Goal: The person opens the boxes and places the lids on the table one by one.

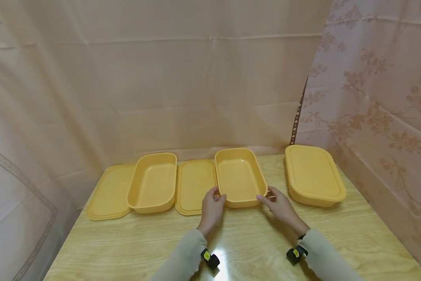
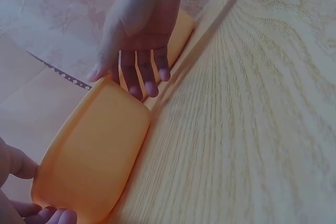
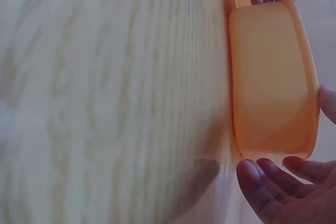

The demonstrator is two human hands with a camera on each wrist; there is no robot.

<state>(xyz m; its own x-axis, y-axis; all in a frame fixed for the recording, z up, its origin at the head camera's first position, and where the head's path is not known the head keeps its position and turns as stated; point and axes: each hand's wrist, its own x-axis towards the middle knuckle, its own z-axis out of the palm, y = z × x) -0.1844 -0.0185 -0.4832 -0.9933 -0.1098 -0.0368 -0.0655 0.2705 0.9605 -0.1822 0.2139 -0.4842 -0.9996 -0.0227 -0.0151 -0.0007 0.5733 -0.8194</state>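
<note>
An open yellow food container (image 1: 241, 179) sits on the table between both hands. My left hand (image 1: 212, 208) grips its near left corner, thumb at the rim and fingers along the side. At the near right corner, my right hand (image 1: 280, 207) holds it with the thumb on the rim. In the left wrist view the right hand's fingers (image 2: 147, 74) reach down beside the container's wall (image 2: 97, 145). The right wrist view shows the right fingertips (image 3: 249, 174) close against the end wall. A flat yellow lid (image 1: 196, 185) lies just left of this container, its edge beside the left hand.
Further left stands a second open yellow container (image 1: 153, 181), partly over another lid (image 1: 112, 191). A lidded container (image 1: 315, 175) stands at the right end of the wooden table (image 1: 136, 246). Cloth curtains (image 1: 196, 86) hang behind and at both sides.
</note>
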